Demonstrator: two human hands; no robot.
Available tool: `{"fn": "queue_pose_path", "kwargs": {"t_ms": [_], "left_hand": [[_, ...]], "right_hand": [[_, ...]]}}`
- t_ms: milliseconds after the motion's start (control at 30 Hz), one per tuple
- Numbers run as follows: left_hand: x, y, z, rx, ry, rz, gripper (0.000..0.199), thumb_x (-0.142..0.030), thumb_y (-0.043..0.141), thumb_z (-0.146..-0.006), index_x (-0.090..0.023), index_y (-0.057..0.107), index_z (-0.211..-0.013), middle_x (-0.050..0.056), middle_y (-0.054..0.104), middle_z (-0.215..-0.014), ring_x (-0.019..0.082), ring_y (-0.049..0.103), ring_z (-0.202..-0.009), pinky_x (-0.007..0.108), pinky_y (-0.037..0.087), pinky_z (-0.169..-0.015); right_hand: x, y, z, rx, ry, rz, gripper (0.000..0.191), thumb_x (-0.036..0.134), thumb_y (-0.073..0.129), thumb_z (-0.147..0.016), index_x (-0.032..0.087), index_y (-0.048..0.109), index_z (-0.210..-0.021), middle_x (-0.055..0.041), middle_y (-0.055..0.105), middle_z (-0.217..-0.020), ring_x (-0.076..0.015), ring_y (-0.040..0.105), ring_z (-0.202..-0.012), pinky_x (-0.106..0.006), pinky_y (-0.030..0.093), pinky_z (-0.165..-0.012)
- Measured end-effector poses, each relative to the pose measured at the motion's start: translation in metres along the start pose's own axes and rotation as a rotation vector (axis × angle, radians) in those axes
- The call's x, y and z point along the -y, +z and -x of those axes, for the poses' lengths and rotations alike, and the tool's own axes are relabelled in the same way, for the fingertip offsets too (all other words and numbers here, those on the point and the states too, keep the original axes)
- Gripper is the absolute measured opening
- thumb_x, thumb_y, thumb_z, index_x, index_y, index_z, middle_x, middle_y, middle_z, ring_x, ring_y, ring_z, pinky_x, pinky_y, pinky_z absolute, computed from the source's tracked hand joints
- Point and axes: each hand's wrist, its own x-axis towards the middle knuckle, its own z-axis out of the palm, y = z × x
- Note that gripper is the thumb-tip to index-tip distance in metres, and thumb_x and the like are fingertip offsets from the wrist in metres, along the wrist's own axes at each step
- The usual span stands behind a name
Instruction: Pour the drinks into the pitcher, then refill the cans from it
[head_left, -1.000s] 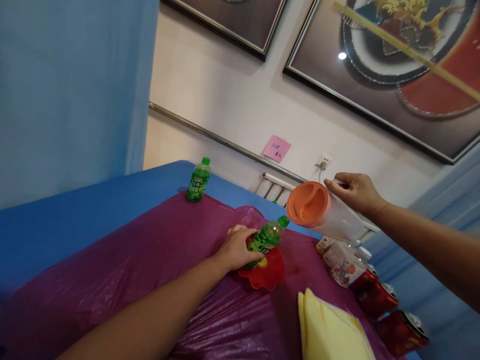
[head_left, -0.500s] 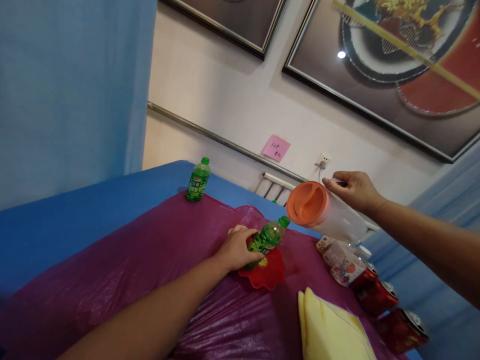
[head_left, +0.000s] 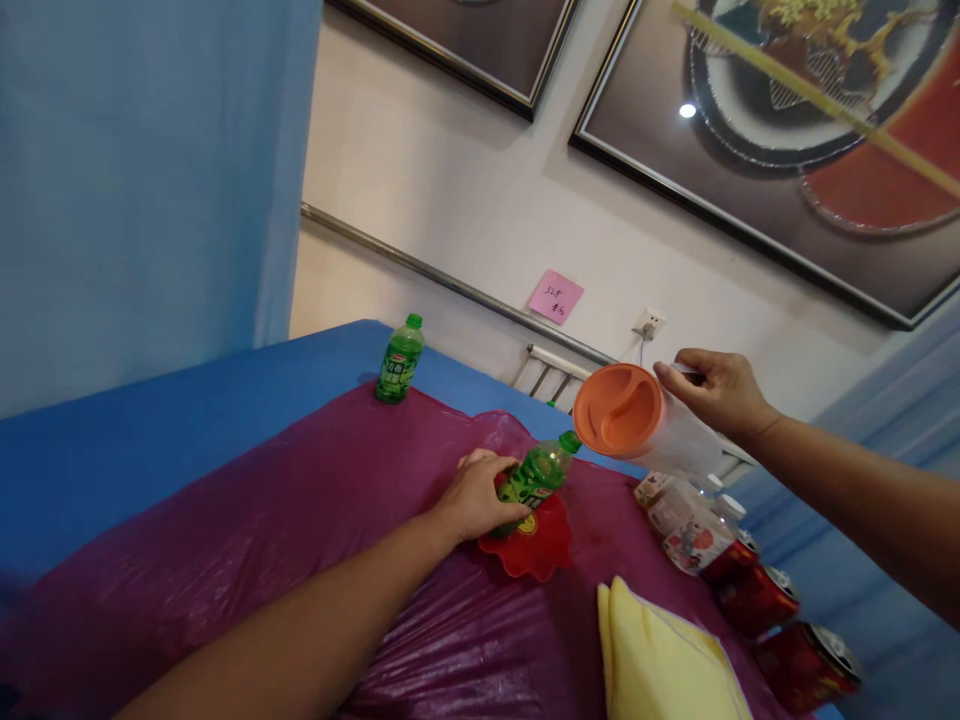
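Note:
My left hand (head_left: 480, 497) is closed around the lower part of a green drink bottle (head_left: 545, 472) with its green cap on. The bottle stands on a red wavy-edged coaster (head_left: 544, 550). Up to the right, my right hand (head_left: 724, 392) grips the handle of a translucent pitcher (head_left: 686, 440) with an orange lid (head_left: 617, 410). The pitcher is held in the air, tilted with its lid toward the bottle. Most of the handle is hidden by my fingers. A second green bottle (head_left: 400, 362) stands farther back on the left.
A purple plastic sheet (head_left: 300, 520) covers part of the blue tabletop (head_left: 187, 400). A folded yellow cloth (head_left: 667, 655) lies at the front right. Bottles (head_left: 694, 530) and red cans (head_left: 761, 598) line the right edge. Blue curtains (head_left: 150, 180) hang at the left.
The pitcher in my right hand has tilted slightly further, showing its lid more face-on. My left hand and the bottle it holds have stayed nearly in place.

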Motion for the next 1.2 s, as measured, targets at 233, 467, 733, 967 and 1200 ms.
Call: {"fn": "queue_pose_path", "kwargs": {"t_ms": [233, 467, 733, 967, 1200], "left_hand": [[0.0013, 0.0008, -0.0003, -0.008, -0.006, 0.008, 0.073, -0.047, 0.088, -0.062, -0.025, 0.069, -0.129, 0.008, 0.068, -0.122, 0.032, 0.059, -0.121, 0.041, 0.044, -0.108], [0.0004, 0.0008, -0.0003, 0.004, -0.010, -0.001, 0.072, -0.047, 0.088, -0.062, -0.024, 0.070, -0.128, 0.008, 0.068, -0.121, 0.031, 0.059, -0.120, 0.041, 0.044, -0.108], [0.0007, 0.0015, -0.0004, 0.003, -0.025, -0.004, 0.074, -0.047, 0.088, -0.062, -0.025, 0.069, -0.130, 0.009, 0.066, -0.123, 0.032, 0.059, -0.121, 0.041, 0.044, -0.108], [-0.0004, 0.0013, 0.0002, 0.002, -0.020, 0.000, 0.075, -0.046, 0.088, -0.062, -0.024, 0.069, -0.131, 0.010, 0.066, -0.122, 0.032, 0.059, -0.120, 0.041, 0.045, -0.107], [-0.0005, 0.0009, 0.0000, 0.015, -0.023, -0.003, 0.075, -0.048, 0.087, -0.062, -0.024, 0.069, -0.131, 0.010, 0.065, -0.123, 0.032, 0.059, -0.120, 0.041, 0.046, -0.107]], "right_hand": [[-0.0055, 0.0053, 0.0054, -0.027, 0.019, -0.008, 0.052, 0.056, 0.056, -0.087, 0.025, 0.031, -0.054, 0.0043, 0.027, -0.051, -0.0116, 0.028, -0.050, -0.029, 0.024, -0.048], [-0.0075, 0.0020, 0.0063, -0.073, 0.020, 0.025, 0.051, 0.056, 0.055, -0.087, 0.025, 0.033, -0.054, 0.0042, 0.027, -0.052, -0.0119, 0.029, -0.050, -0.029, 0.025, -0.049], [-0.0066, -0.0015, 0.0058, -0.087, 0.013, 0.020, 0.052, 0.058, 0.056, -0.086, 0.025, 0.032, -0.053, 0.0041, 0.028, -0.051, -0.0117, 0.028, -0.050, -0.029, 0.024, -0.048], [-0.0075, -0.0010, 0.0073, -0.088, 0.017, 0.016, 0.051, 0.056, 0.056, -0.086, 0.025, 0.032, -0.054, 0.0043, 0.026, -0.052, -0.0118, 0.027, -0.051, -0.029, 0.024, -0.049], [-0.0046, 0.0000, 0.0075, -0.068, -0.005, 0.020, 0.050, 0.054, 0.056, -0.087, 0.025, 0.032, -0.054, 0.0042, 0.027, -0.052, -0.0122, 0.028, -0.050, -0.029, 0.025, -0.050]]}}
